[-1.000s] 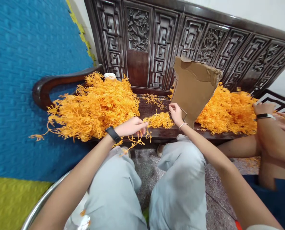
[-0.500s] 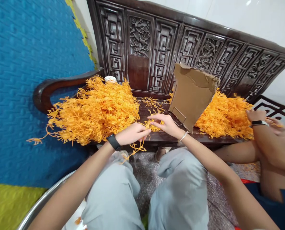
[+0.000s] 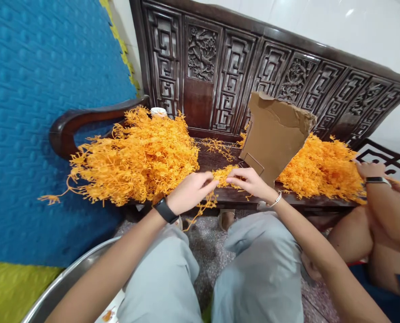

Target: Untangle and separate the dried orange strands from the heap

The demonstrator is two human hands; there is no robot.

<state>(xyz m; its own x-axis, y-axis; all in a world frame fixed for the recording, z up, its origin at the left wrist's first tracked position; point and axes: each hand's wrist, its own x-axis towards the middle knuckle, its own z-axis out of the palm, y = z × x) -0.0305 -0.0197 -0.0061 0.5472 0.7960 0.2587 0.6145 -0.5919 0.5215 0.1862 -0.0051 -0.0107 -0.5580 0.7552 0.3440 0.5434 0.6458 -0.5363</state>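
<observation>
A large heap of orange branching plastic strands (image 3: 146,157) lies on the left of the dark wooden bench. At its right edge my left hand (image 3: 195,190) is closed on an orange strand that hangs below the palm toward the floor. My right hand (image 3: 245,179) is just to the right, thumb and fingertips pinched together at the small orange pile (image 3: 224,176); what sits between them is too small to make out. Some loose orange strands (image 3: 216,147) lie behind both hands on the bench seat.
A cardboard piece (image 3: 274,134) stands upright on the bench, a bent wire at its lower left. Beyond it is another orange heap (image 3: 321,166), beside a person's hand (image 3: 371,169). A metal basin (image 3: 68,273) is at lower left, a white roll (image 3: 158,111) behind the left heap.
My hands have moved apart slightly, the right one to the right and a little lower. The hanging strand has shifted right with my left hand. The view has shifted slightly.
</observation>
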